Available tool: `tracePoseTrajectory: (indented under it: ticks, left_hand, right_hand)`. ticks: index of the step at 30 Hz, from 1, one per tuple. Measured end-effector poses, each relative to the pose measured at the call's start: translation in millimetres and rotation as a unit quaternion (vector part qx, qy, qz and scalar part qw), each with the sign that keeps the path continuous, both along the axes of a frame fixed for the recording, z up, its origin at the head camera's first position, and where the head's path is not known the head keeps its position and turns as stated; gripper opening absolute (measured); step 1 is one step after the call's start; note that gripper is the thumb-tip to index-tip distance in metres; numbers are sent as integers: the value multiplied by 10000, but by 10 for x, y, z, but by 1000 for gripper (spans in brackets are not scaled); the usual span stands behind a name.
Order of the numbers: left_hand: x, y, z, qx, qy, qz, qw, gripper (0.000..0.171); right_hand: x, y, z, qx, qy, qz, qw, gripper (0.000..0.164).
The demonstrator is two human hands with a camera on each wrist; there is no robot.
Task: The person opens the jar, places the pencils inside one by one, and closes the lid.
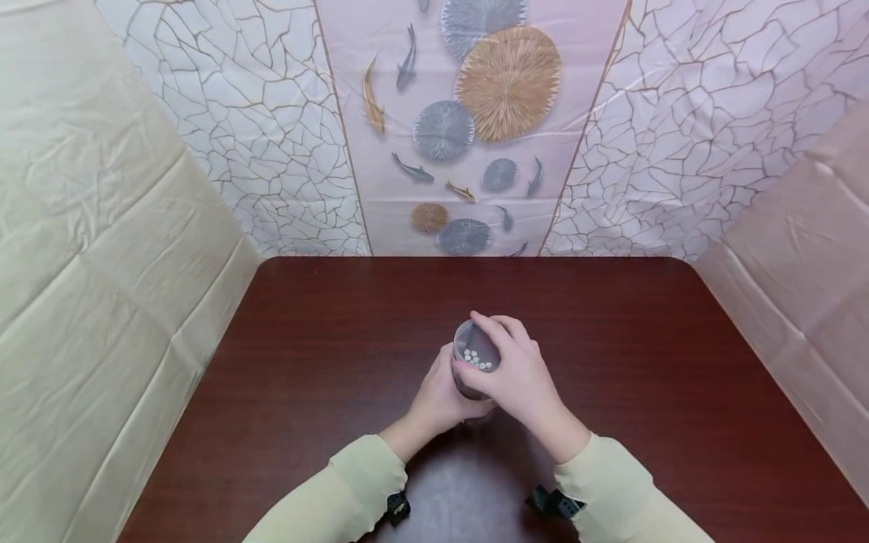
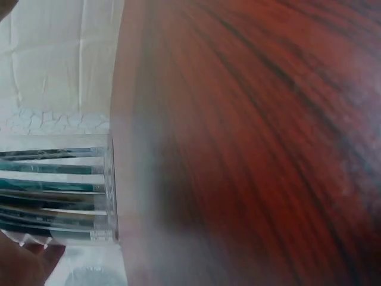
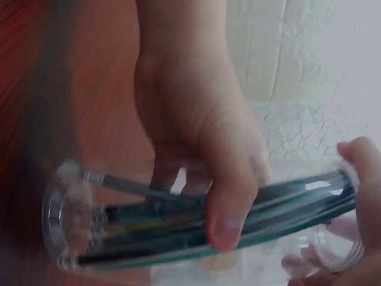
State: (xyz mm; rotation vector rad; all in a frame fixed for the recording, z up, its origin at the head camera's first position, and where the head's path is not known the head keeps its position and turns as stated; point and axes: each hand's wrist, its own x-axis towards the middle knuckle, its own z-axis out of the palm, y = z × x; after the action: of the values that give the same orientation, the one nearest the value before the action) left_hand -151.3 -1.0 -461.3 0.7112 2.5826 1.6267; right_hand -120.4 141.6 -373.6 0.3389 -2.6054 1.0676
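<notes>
A clear cylindrical pen container [image 1: 477, 348] is upright but tilted in front of me, and several white round pen ends show through its mouth. Dark and teal pens [image 3: 161, 229] lie lengthwise inside it. My left hand [image 1: 437, 396] grips its side, thumb across the wall in the right wrist view. My right hand [image 1: 523, 373] holds it at the mouth, thumb and fingers spread over the rim. A clear round edge [image 3: 339, 247] shows by the right fingers; I cannot tell if it is a separate lid. The container's lower end [image 2: 110, 190] appears in the left wrist view.
A dark red-brown wooden table [image 1: 326, 324] spreads around the hands. Behind it hangs a patterned cloth [image 1: 434, 181], with beige cloth walls [image 1: 109, 302] on both sides. Black wrist devices [image 1: 398, 507] sit below the light sleeves.
</notes>
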Motion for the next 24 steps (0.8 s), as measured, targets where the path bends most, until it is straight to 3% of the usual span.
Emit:
tracePoseTrajectory:
  ticks: [2,5,8,10,12,15,17,19,22,24]
  left_hand:
    - [-9,-41,1,102,-12,-5,9999,91]
    - [-33,-139,52,323,-195,-424,9984,96]
    - [-61,-226,131,330,-328,-1185,9919,100]
    - [-75,-248,178,158,-393,-1683,9848,103]
    - [-79,-250,193,24,-377,-1877,9815,100]
    - [-73,-222,175,-16,-327,-1619,9863,97]
    - [-63,-192,140,-7,-280,-1118,9933,93]
    - [-53,-146,96,6,-223,-636,9977,92]
    - [-43,-66,26,73,-132,-101,9998,93]
    - [-37,-31,-9,129,-141,66,9998,94]
  right_hand:
    - [13,14,27,-101,-67,312,9994,76]
    - [-37,162,33,-675,-141,1379,9880,89]
    - [-152,329,-3,-1417,-231,2744,9508,99]
    - [-209,379,-21,-1591,-316,3362,9277,97]
    - [-227,373,-37,-1541,-270,3555,9215,87]
    - [-197,291,-66,-1192,-3,2931,9486,70]
    - [-171,211,-99,-1011,191,2141,9714,64]
    - [-142,123,-125,-953,219,1362,9858,65]
    - [-110,14,-153,-940,115,434,9946,67]
    - [-95,-34,-156,-867,-31,69,9962,68]
